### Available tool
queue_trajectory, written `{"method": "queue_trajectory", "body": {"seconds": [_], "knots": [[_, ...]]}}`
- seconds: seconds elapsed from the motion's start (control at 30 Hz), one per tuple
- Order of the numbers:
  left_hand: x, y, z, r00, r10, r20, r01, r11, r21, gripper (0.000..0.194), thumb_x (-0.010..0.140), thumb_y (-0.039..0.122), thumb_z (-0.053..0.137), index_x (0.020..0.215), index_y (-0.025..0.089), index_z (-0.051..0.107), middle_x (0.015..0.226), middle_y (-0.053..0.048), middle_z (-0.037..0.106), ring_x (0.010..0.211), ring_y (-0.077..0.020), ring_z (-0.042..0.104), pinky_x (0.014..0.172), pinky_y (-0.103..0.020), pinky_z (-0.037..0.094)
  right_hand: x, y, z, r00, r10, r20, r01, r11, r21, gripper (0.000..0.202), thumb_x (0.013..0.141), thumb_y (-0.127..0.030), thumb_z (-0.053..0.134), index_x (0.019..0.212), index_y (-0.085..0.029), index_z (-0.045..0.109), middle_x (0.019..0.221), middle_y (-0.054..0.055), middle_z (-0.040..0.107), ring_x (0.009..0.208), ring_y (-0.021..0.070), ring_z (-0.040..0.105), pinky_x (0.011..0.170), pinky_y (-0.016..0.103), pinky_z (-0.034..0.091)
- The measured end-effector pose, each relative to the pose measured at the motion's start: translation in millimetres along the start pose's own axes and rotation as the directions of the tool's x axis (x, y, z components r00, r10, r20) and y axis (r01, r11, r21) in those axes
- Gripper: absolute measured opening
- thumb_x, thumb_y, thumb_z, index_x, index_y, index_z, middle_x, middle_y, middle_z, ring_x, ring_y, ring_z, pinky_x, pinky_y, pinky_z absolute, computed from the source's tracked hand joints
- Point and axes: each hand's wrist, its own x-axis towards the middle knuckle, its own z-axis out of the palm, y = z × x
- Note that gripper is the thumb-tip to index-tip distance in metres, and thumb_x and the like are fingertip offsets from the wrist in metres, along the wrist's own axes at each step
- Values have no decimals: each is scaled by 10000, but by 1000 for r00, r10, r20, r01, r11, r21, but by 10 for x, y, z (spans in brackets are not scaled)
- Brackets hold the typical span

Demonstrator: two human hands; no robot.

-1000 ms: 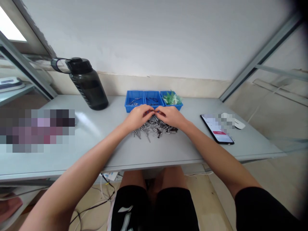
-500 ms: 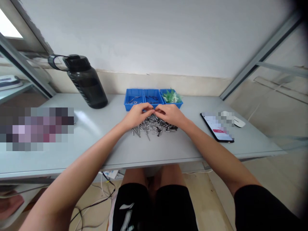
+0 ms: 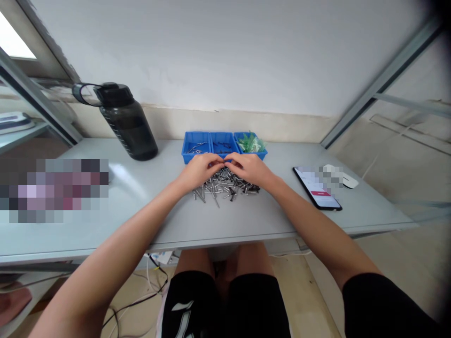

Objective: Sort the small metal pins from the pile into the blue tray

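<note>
My left hand (image 3: 203, 168) and my right hand (image 3: 248, 168) meet fingertip to fingertip over a pile of screws (image 3: 223, 183), silver and black, on the grey table. Both are closed in a pinch; anything between the fingers is too small to make out. Just behind them stand three blue bins. The left bin (image 3: 189, 158) has some silver screws, the middle bin (image 3: 222, 137) has dark screws, and the right bin (image 3: 262, 155) holds green and clear plastic wrapping (image 3: 251, 142).
A dark water bottle (image 3: 132, 126) stands at the back left of the table (image 3: 225, 223). To the right lie a phone (image 3: 317, 190) and a white mouse (image 3: 350, 180). A blurred-out object (image 3: 56, 188) is at the left, and a wall rises behind the bins.
The view has shifted slightly. Both hands stay over the pile with their fingertips together, and the screws look much the same.
</note>
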Motion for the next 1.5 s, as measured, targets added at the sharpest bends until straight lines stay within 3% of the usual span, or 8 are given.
{"method": "queue_trajectory", "body": {"seconds": [0.27, 0.8, 1.5], "knots": [[-4, -15, -6, 1000, 17, 20, -18, 998, 63, 150, 908, 259, 560, 944, 195, 691, 881, -27, 712, 793, -159, 619, 727, -283, 475, 8, -12, -9, 999, 29, 43, -28, 999, -15, 231, 951, -332, 467, 1026, -206, 645, 767, 3, 697, 689, 143, 606, 657, 253, 374], [-20, 6, -30, 998, -41, 41, 33, 983, 179, 161, 895, 250, 563, 963, 205, 702, 909, -34, 714, 809, -180, 637, 718, -298, 474, 8, 19, -6, 999, 46, -12, -46, 999, -11, 198, 936, -331, 487, 1000, -208, 628, 770, 8, 707, 688, 150, 623, 660, 260, 387], [-19, -33, -45, 999, -30, 32, 23, 980, 197, 185, 915, 251, 534, 969, 197, 702, 919, -36, 710, 809, -172, 628, 746, -289, 469, 13, 29, -13, 998, 52, 26, -51, 998, -30, 197, 937, -315, 494, 1007, -197, 636, 757, 4, 705, 688, 145, 622, 656, 254, 375]]}}
